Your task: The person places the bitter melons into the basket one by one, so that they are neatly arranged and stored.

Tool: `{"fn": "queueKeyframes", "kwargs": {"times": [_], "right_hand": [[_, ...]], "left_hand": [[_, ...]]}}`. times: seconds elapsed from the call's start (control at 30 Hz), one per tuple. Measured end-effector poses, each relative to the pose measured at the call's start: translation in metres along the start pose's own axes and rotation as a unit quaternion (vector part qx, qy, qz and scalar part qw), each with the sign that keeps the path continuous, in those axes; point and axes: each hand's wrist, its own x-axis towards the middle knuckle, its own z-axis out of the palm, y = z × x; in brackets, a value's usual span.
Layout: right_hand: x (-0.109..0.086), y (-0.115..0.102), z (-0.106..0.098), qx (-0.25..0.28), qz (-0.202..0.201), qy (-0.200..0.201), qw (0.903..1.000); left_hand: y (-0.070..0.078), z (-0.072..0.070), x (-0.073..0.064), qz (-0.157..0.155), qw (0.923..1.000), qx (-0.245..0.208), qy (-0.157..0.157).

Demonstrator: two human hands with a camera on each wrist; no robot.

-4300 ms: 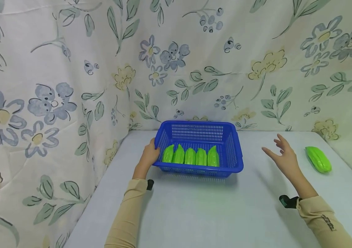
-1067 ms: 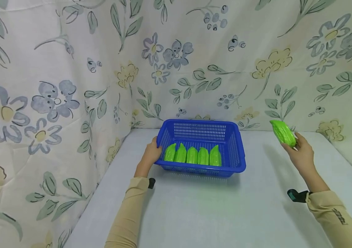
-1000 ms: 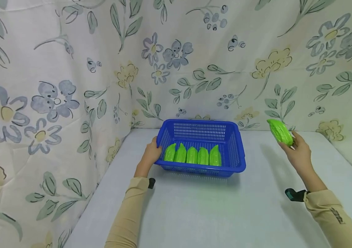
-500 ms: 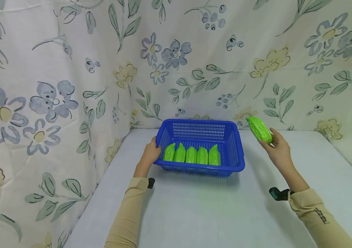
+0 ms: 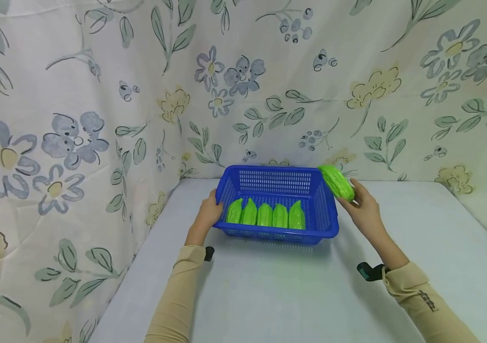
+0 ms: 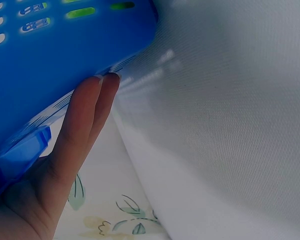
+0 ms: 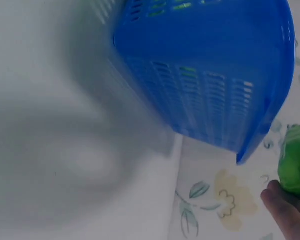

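A blue plastic basket [image 5: 277, 230] with slotted walls sits on the white table, and inside it several bright green bitter melons [image 5: 264, 215] stand side by side in a row along the front wall. My left hand [image 5: 209, 212] grips the basket's left rim; in the left wrist view its fingers [image 6: 82, 107] lie against the outside of the blue wall. My right hand [image 5: 364, 209] pinches one more bitter melon [image 5: 336, 183] by its near end, raised and tilted. That melon overlaps the basket's back right corner in the head view; in the right wrist view it is partly cut off.
The white tabletop [image 5: 269, 295] stretches in front of the basket and to its right. A floral curtain [image 5: 269, 95] hangs behind the table and along its left side. A dark strap-mounted device [image 5: 370, 271] sits at my right wrist.
My right hand picked up the bitter melon from the table's right side and has carried it left to the basket's right rim. My left hand has stayed on the basket.
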Motion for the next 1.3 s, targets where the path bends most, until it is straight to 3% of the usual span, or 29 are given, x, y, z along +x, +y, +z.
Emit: {"fn": "queueKeyframes", "kwargs": {"times": [0.67,1.3], "right_hand": [[-0.012,-0.018,0.039,-0.037,0.005,-0.052,0.9979],[-0.021,-0.024,0.049,-0.062,0.009,-0.053,0.9966]], "left_hand": [[-0.001,0.001,0.001,0.004,1.0000,0.004,0.000],[0.000,0.000,-0.001,0.004,1.0000,-0.002,0.000]]}}
